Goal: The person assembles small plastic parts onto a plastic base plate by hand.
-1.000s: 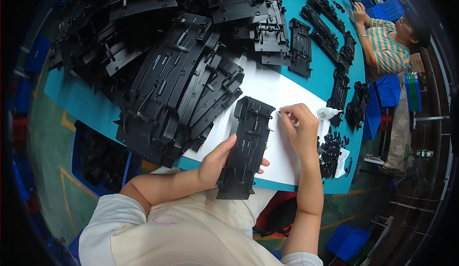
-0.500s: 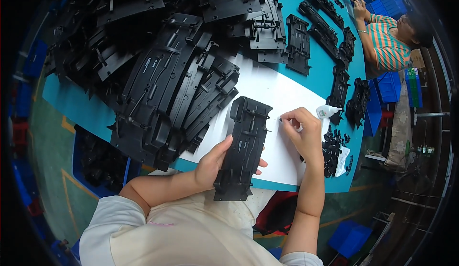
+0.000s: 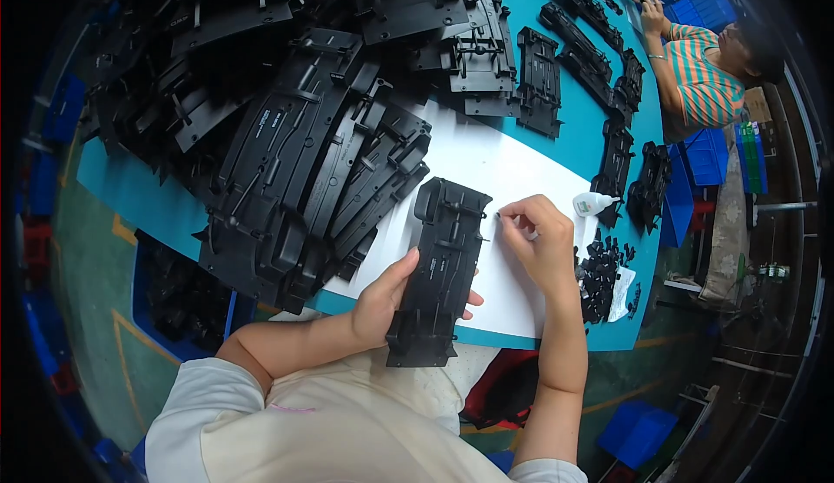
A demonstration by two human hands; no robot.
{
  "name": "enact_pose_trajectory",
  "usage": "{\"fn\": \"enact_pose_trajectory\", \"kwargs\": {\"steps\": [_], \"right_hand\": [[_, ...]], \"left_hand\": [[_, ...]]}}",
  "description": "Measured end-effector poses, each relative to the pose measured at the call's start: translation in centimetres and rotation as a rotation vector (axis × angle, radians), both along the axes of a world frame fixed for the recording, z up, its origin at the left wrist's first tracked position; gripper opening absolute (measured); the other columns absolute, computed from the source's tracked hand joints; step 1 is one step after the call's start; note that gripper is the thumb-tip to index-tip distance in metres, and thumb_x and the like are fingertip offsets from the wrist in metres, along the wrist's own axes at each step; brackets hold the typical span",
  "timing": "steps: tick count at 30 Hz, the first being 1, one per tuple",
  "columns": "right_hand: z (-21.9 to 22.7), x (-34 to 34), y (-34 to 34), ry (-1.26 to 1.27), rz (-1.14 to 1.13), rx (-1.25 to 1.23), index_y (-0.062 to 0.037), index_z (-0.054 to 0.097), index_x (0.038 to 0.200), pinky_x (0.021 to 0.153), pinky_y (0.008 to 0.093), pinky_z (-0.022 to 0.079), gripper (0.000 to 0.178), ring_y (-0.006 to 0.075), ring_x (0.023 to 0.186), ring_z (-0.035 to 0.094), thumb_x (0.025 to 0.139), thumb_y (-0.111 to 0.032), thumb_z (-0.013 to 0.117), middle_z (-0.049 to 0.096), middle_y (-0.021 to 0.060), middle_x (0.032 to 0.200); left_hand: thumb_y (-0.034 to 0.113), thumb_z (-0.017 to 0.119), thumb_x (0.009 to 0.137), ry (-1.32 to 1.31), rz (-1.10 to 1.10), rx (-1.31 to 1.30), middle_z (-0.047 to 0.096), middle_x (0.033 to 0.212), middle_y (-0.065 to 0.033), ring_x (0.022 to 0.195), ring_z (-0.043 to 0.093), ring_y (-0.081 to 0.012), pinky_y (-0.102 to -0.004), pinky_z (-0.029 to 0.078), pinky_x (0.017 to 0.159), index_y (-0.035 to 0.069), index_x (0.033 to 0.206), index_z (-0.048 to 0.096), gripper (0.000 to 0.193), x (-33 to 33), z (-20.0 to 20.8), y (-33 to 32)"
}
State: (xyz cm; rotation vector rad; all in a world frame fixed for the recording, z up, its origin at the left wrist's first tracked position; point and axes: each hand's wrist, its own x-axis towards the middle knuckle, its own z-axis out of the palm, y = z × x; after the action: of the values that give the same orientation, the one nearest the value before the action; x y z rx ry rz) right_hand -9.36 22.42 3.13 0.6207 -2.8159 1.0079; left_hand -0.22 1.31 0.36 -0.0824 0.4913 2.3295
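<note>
My left hand [image 3: 384, 299] is wrapped round a long black plastic chassis plate [image 3: 437, 273], with the thumb on its left edge and fingertips showing past its right edge. The plate's moulded side faces up, tilted over the near edge of a white sheet [image 3: 499, 296]. To the right of its far end, my right hand [image 3: 546, 238] is closed in a pinch. A tiny black part [image 3: 499, 215] shows at the fingertips, too small to make out its kind; it is apart from the plate. A white squeeze bottle [image 3: 593, 203] lies beyond the right hand.
Black chassis plates [image 3: 287, 153] are heaped high on the left, and more run along the teal table [image 3: 569, 148]. Small black parts [image 3: 599, 276] lie at the right edge. Across the table a person in a striped shirt [image 3: 704, 75] handles a piece. A blue bin [image 3: 187, 327] stands below left.
My right hand has moved slightly left, bringing the tiny black part closer to the chassis plate. The left hand and plate have shifted only a little to the left.
</note>
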Motion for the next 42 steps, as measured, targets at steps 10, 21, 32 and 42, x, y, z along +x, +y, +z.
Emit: {"fn": "enact_pose_trajectory", "kwargs": {"steps": [10, 21, 32, 42], "right_hand": [[0.2, -0.1, 0.6, 0.004, -0.026, 0.042, -0.0013, 0.066, 0.082, 0.058, 0.0230, 0.043, 0.010, 0.0124, 0.063, 0.055, 0.073, 0.003, 0.066, 0.063, 0.0061, 0.075], [0.6, -0.6, 1.9, -0.511, -0.194, -0.889, 0.0019, 0.065, 0.087, 0.060, 0.0206, 0.043, 0.008, 0.0092, 0.064, 0.056, 0.080, 0.000, 0.067, 0.067, 0.0084, 0.079], [0.4, -0.1, 1.4, -0.432, -0.170, -0.700, 0.0020, 0.065, 0.084, 0.061, 0.0232, 0.045, 0.005, 0.0114, 0.066, 0.057, 0.079, 0.001, 0.066, 0.067, 0.0070, 0.080], [-0.2, 0.0, 0.6, 0.055, 0.037, 0.054, 0.0003, 0.063, 0.080, 0.057, 0.0247, 0.043, 0.009, 0.0139, 0.062, 0.054, 0.073, 0.005, 0.066, 0.059, 0.0068, 0.074]], "left_hand": [[0.049, 0.014, 0.100, 0.009, 0.004, 0.003, 0.056, 0.122, -0.0246, 0.110, 0.057, -0.0259, -0.0362, 0.044, 0.097, 0.000, 0.138, 0.036, 0.066, 0.1, 0.0, -0.1], [0.049, 0.014, 0.099, -0.006, 0.004, -0.011, 0.056, 0.122, -0.0242, 0.108, 0.058, -0.0253, -0.0352, 0.045, 0.094, 0.001, 0.138, 0.036, 0.065, 0.0, 0.0, 0.0], [0.049, 0.013, 0.099, 0.002, 0.011, -0.024, 0.056, 0.121, -0.0233, 0.107, 0.058, -0.0243, -0.0345, 0.045, 0.093, 0.002, 0.138, 0.036, 0.065, 0.1, 0.0, 0.0], [0.049, 0.012, 0.099, 0.010, -0.007, -0.029, 0.057, 0.121, -0.0228, 0.107, 0.058, -0.0231, -0.0339, 0.046, 0.094, 0.002, 0.138, 0.037, 0.065, 0.0, 0.0, 0.0]]}}
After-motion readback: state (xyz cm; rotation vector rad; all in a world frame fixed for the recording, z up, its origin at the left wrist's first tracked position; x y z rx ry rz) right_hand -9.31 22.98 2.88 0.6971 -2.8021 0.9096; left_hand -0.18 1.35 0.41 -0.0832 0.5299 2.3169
